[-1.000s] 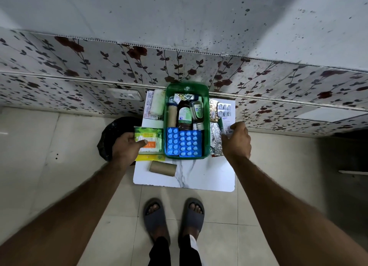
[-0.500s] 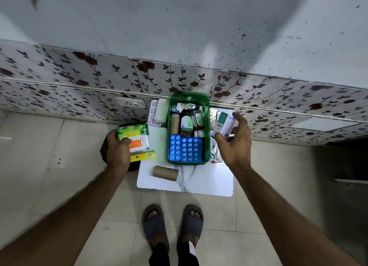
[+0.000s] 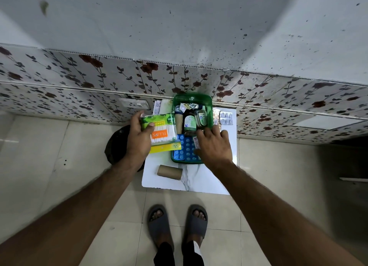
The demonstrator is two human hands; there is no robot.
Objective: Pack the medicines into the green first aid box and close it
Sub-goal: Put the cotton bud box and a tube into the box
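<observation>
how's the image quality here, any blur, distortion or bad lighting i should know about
Head view: wide-angle lens bends the floral wall band into a curve and stretches the forearms toward the bottom corners; lighting is dim and flat, with a faint sheen on the cotton swab pack in the left hand; the right hand over the green box is slightly soft; small labels are unreadable.

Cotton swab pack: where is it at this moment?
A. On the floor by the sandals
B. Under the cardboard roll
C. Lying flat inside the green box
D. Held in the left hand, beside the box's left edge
D. The left hand grips the cotton swab pack above the table, beside the left edge of the green box, not lying inside it.
</observation>
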